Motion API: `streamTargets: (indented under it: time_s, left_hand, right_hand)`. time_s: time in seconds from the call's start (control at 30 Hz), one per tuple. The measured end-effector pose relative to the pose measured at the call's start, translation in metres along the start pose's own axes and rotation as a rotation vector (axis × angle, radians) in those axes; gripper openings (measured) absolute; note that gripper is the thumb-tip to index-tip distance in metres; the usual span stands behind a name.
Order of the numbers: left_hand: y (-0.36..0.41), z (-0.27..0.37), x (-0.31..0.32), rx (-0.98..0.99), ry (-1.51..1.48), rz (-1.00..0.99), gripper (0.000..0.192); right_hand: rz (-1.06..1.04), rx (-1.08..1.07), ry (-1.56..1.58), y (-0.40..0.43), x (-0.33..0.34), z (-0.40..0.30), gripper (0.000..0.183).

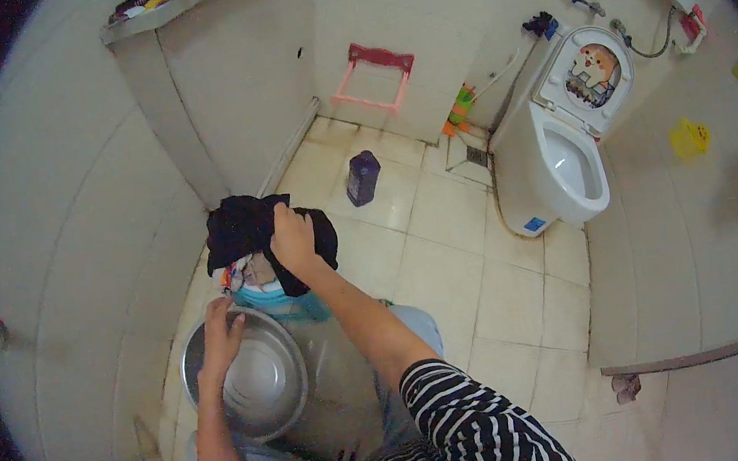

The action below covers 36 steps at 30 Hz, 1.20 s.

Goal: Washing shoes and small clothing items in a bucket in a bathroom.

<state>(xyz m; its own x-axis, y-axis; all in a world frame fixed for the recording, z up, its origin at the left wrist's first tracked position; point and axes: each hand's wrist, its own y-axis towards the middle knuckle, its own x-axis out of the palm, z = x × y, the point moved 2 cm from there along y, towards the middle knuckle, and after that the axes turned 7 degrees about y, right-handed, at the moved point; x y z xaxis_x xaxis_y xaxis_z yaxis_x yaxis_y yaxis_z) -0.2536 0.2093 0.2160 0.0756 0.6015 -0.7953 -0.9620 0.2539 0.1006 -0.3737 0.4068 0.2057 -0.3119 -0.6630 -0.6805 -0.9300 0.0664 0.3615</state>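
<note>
My right hand (292, 240) grips a black cloth garment (240, 225) that lies on top of a heap of clothes. Under it, a light-coloured cloth (260, 269) and a piece with bright print (228, 278) show beside the rim of a blue container (272, 299), mostly hidden. My left hand (220, 340) is over the far left rim of a round metal basin (272, 413), thumb and fingers apart. Its fingertips are close to the printed cloth; whether they touch it is unclear. The basin stands nearest me, and no clothes show inside it.
A dark purple bottle (363, 178) stands on the tiled floor (443, 263). To the right is a toilet (547, 164) with its lid raised. A pink folding frame (381, 59) leans at the far wall, near a green and orange brush (462, 107). A wall (75, 261) runs close on the left.
</note>
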Motion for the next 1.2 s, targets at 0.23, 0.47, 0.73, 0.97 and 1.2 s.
streamTargets:
  time_s: [0.23,0.47,0.73,0.97,1.2]
  left_hand:
    - [0.019,-0.011,0.006,-0.002,0.061,0.157,0.057]
    - [0.023,-0.019,0.006,-0.071,0.070,0.288,0.084]
    - [0.035,-0.039,0.002,-0.260,-0.584,0.546,0.077]
    - [-0.018,-0.054,-0.001,-0.514,-1.525,0.322,0.063]
    - [-0.069,-0.054,-0.016,-0.636,-1.448,0.367,0.045]
  right_hand:
    - [0.190,0.099,0.493,0.016,-0.007,-0.016,0.034]
    - [0.205,0.146,0.804,0.022,-0.028,-0.056,0.037]
    - [-0.185,0.128,1.581,0.020,-0.063,-0.113,0.044]
    - [-0.473,0.244,1.875,-0.024,-0.050,-0.138,0.048]
    - [-0.640,0.475,1.916,-0.068,-0.016,-0.147,0.048]
